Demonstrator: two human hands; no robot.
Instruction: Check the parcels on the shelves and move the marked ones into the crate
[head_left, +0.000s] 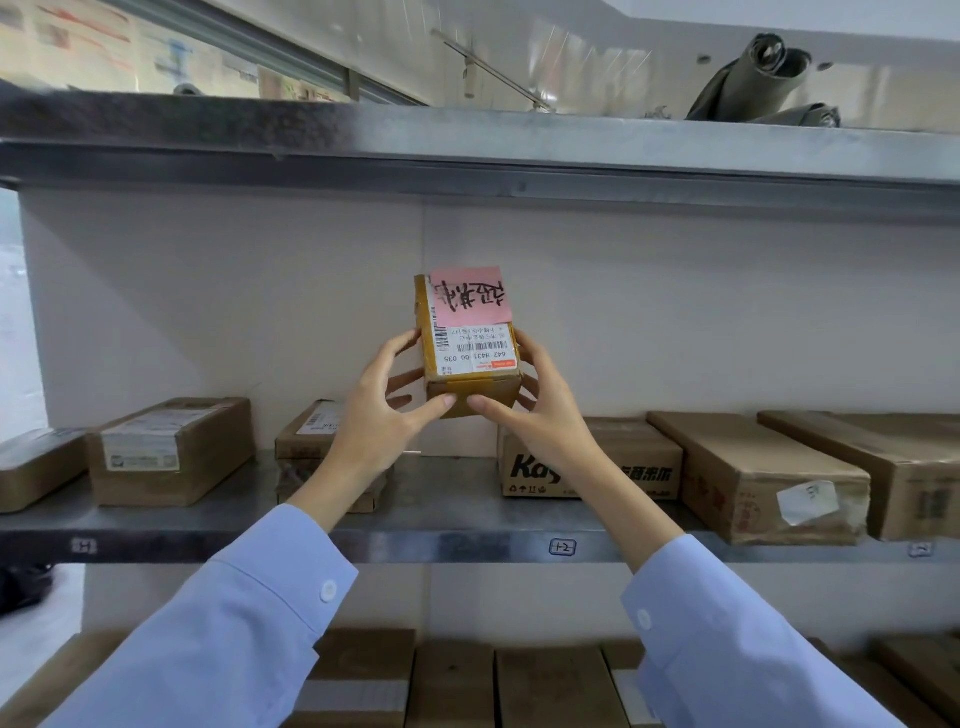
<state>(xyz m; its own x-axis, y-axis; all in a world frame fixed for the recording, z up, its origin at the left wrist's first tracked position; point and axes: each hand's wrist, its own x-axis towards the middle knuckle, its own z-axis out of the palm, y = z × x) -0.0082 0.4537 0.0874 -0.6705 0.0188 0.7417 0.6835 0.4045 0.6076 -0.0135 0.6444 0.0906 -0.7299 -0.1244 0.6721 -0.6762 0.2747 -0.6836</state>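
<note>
Held parcel (470, 358): small brown box at dead centre, lifted clear of the middle shelf (452, 525), label face turned toward the camera.
Pink note (470, 296): stuck at 12 o'clock on that face, above the white shipping label (475, 351); black handwriting, probably the mark that sends the box to the crate.
Left hand (384, 415): fingers curled round the 9 o'clock side, thumb pressed on the bottom front edge.
Right hand (540, 410): fingers curled round the 3 o'clock side, thumb almost meeting the other at 6 o'clock.
Risk of slipping: gripped low, top half unsupported; could tip forward if either hand lets go early.
Risk to the note: right edge overhanging the box slightly; could peel off if brushed on the way out.
Risk from sleeves: wrists close above the stack at 7 o'clock (306, 431) and the printed box at 5 o'clock (639, 457); a low withdrawal could drag either toward the shelf lip.
Crate: not in view; contents impossible to tell.
Middle shelf contents: brown parcels in a row from 9 to 3 o'clock, with a gap at 6 o'clock under the held box.
Lower shelf parcels (452, 680): packed side by side along the bottom edge.
Top shelf (467, 150): rolled grey-green fabric (753, 78) at 1 o'clock.
</note>
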